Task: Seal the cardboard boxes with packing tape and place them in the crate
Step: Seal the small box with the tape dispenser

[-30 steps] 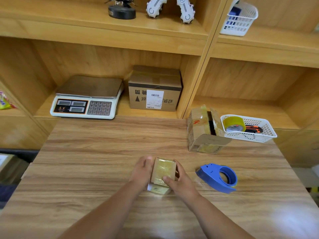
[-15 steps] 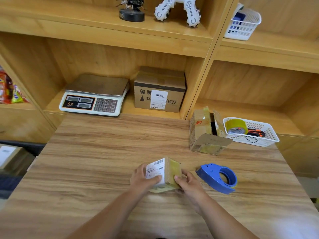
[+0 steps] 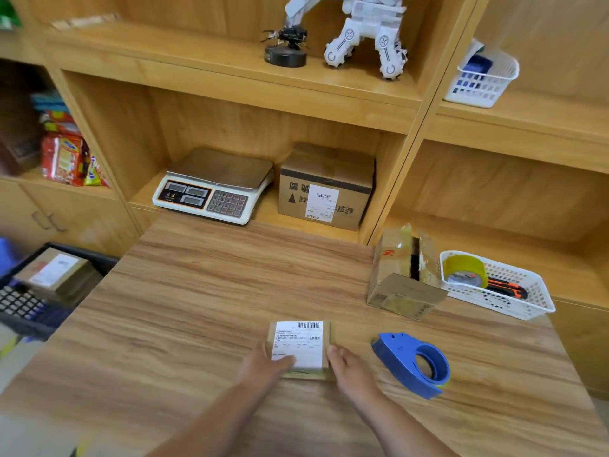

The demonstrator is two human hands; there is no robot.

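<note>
A small cardboard box (image 3: 306, 341) with a white shipping label on top lies flat on the wooden table (image 3: 214, 291). My left hand (image 3: 263, 367) grips its near left edge, thumb on the label. My right hand (image 3: 349, 367) presses against its right side. A blue tape dispenser (image 3: 415, 364) lies on the table just right of my right hand. A second cardboard box (image 3: 402, 275), flaps partly open, stands at the back right. At the far left, below the table, a dark crate (image 3: 29, 308) holds one labelled box (image 3: 52, 272).
A white basket (image 3: 514, 291) with a yellow tape roll (image 3: 464, 270) and an orange cutter sits at the right. A weighing scale (image 3: 214, 189) and a larger carton (image 3: 326, 189) occupy the shelf behind the table. Snack packs (image 3: 66, 159) fill the left shelf.
The small box has been turned over from its taped face to label-up and now lies flat. The view has swung left and up, bringing the crate into sight.
</note>
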